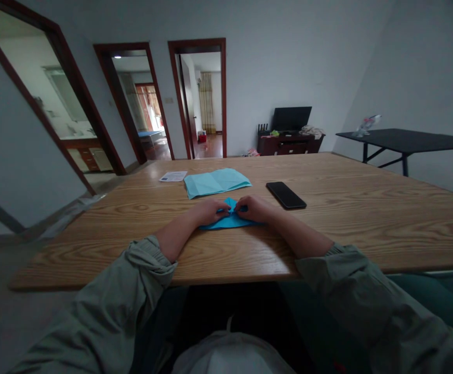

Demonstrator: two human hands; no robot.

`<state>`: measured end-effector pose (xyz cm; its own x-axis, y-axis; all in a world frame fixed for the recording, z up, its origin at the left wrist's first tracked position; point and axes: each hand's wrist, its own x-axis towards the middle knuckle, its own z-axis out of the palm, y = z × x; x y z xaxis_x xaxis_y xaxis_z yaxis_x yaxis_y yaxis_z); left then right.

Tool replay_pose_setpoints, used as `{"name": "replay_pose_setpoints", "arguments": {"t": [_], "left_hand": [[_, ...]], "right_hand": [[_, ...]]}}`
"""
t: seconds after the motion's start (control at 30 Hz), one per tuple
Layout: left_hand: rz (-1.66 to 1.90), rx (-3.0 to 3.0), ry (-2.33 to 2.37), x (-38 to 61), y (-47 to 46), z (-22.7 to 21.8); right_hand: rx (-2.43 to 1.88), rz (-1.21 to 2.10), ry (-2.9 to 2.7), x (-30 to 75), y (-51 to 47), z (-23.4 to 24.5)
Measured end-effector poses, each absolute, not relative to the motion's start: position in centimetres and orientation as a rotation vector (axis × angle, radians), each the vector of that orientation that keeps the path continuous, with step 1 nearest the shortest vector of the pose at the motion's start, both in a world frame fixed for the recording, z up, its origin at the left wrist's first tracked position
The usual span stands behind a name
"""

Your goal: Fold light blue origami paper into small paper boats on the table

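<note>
A partly folded sheet of bright blue paper [230,223] lies on the wooden table in front of me. My left hand [211,211] is closed on it from the left, thumb and fingers pinching near its middle. From the right, my right hand [254,209] pinches the same paper, its fingertips close to those of the left. Between the two hands a small folded point of the paper sticks up at the far side. Parts of the paper are hidden under both hands. Just beyond lie light blue paper sheets [217,182], stacked and creased.
A black phone [286,195] lies to the right of my hands. At the back left of the wooden table [367,218] is a small white printed card [173,176]. A black folding table [409,141] stands at the right, and a television [291,119] on a cabinet stands by the wall.
</note>
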<state>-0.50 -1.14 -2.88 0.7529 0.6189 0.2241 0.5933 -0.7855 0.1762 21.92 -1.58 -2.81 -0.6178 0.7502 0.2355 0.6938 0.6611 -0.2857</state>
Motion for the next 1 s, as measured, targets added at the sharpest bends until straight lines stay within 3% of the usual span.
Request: {"name": "replay_pose_setpoints", "arguments": {"t": [1.0], "left_hand": [[0.302,2.773,0.979,-0.6,-1.8,-1.6]], "right_hand": [[-1.051,0.327,-2.533,22.1,-1.6,-2.6]]}}
